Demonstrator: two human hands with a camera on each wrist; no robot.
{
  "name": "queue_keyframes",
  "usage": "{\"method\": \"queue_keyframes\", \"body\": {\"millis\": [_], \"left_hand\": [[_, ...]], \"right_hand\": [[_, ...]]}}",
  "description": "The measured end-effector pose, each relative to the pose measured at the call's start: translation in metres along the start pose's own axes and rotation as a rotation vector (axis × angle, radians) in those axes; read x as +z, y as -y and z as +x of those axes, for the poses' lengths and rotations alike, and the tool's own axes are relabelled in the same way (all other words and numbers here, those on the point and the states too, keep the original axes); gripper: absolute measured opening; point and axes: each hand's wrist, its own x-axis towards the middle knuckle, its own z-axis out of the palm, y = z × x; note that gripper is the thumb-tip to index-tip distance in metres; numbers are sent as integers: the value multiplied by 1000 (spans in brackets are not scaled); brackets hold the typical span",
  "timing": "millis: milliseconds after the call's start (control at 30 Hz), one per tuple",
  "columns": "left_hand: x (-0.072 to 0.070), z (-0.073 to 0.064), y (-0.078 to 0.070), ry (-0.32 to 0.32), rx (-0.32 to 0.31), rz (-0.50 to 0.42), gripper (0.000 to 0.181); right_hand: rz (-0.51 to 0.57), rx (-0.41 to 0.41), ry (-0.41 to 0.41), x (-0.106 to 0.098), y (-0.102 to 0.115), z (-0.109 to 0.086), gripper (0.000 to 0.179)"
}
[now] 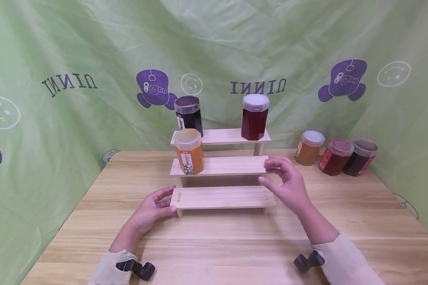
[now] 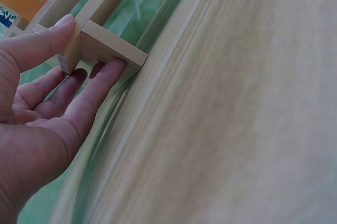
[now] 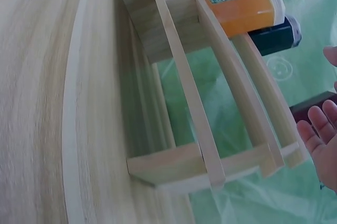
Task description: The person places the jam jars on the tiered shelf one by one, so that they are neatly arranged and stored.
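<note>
Nearest the camera at left, a pale left sleeve bears a black wrist device. Beyond it, the left hand pinches the lowest step's left end on the three-tier wooden stand, which stands mid-table; small dark marks there are illegible. On the top tier's left sits a dark jar, its white label unreadable; before it, on the middle tier, an orange jar wears a white label with tiny red characters. At the top tier's right stands a deep-red jar. Near the middle tier's right end, the right hand is spread, thumb apart, holding nothing; contact cannot be told. Farther right on the table are an amber jar, white-labelled, then a red-labelled jar and a dark-bodied jar. Behind, green cloth carries reversed capitals including I, N and U.
</note>
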Motion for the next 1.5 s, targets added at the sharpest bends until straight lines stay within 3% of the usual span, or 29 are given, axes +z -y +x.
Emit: {"method": "queue_keyframes", "body": {"millis": [500, 833, 1100, 1400, 1500], "left_hand": [[0, 0, -1, -9, -13, 9, 81], [0, 0, 0, -6, -6, 11, 80], [0, 0, 1, -8, -3, 10, 79], [1, 0, 0, -11, -7, -3, 80], [1, 0, 0, -10, -7, -2, 80]], "right_hand": [[-16, 31, -50, -30, -10, 1, 43], [-213, 78, -47, -61, -15, 5, 56], [-233, 113, -100, -77, -20, 8, 58], [-364, 274, -156, -93, -27, 7, 60], [-389, 304, -209, -97, -31, 7, 61]]}}
